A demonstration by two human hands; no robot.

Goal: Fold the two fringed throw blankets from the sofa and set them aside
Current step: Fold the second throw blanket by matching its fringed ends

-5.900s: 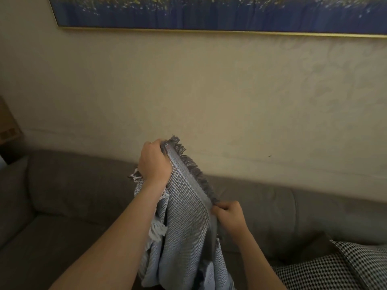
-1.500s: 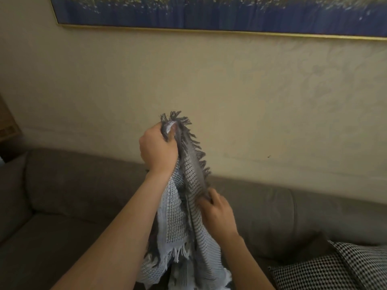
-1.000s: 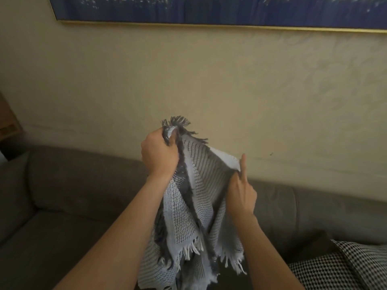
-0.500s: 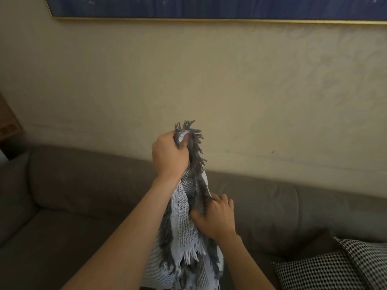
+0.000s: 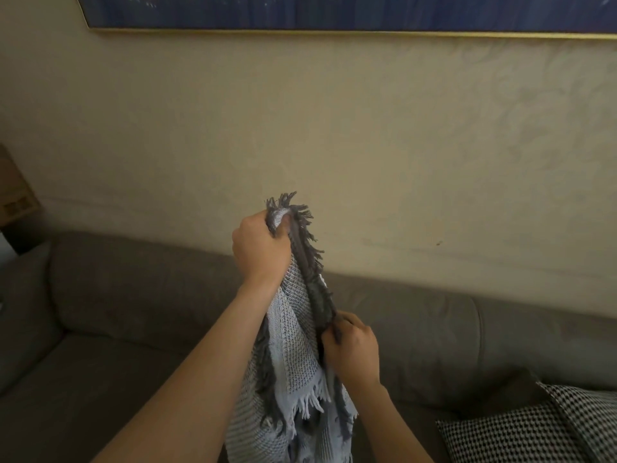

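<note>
A grey-and-white woven throw blanket [image 5: 293,365] with dark and white fringes hangs bunched in front of me, over the sofa [image 5: 133,315]. My left hand [image 5: 260,248] grips its top corner in a fist, fringe sticking out above the knuckles. Lower and to the right, my right hand [image 5: 354,349] pinches the dark fringed edge. The blanket's lower part runs out of the bottom of the view. No second blanket shows.
A grey-brown sofa spans the width below a beige wall. A black-and-white houndstooth cushion [image 5: 534,426] lies at the lower right. A blue picture in a gold frame [image 5: 334,15] hangs above. A brown box [image 5: 15,195] stands at the far left.
A second ago my right hand was up beside the left with the blanket spread between them. It has since dropped along the fringed edge and closed on it, the cloth bunching again.
</note>
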